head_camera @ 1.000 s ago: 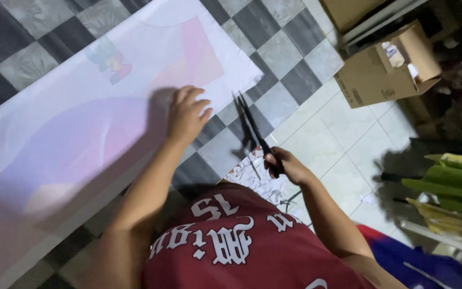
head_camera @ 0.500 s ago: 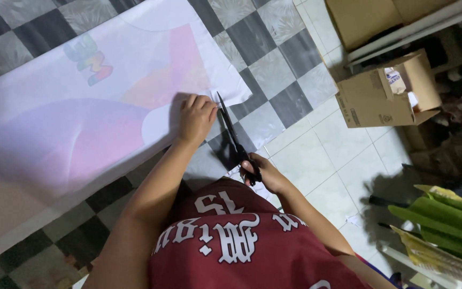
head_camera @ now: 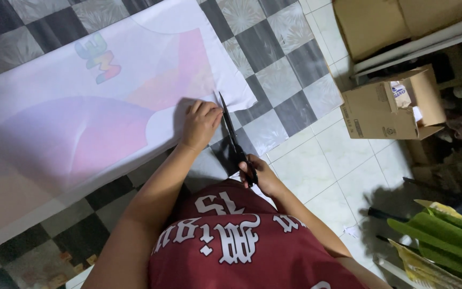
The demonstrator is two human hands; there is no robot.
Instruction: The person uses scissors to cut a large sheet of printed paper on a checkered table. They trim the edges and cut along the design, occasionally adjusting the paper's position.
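Note:
A large white sheet (head_camera: 81, 118) printed with pink and purple shapes lies flat on the checkered floor. My left hand (head_camera: 201, 124) presses down on its near edge, fingers curled. My right hand (head_camera: 258, 174) grips the handles of long black scissors (head_camera: 230, 132). The blades point away from me and reach into the sheet's edge, right beside my left hand's fingers. A small colourful emblem (head_camera: 98, 58) is printed near the sheet's far side.
An open brown cardboard box (head_camera: 389, 107) stands on the white tiles to the right, with a bigger box (head_camera: 380, 24) behind it. Green rolled sheets (head_camera: 445, 241) lie at the lower right. Grey and black checkered flooring (head_camera: 290, 64) surrounds the sheet.
The scissors have moved left and forward from the bare floor to the sheet's edge beside my left hand. My left hand stays pressed on the sheet.

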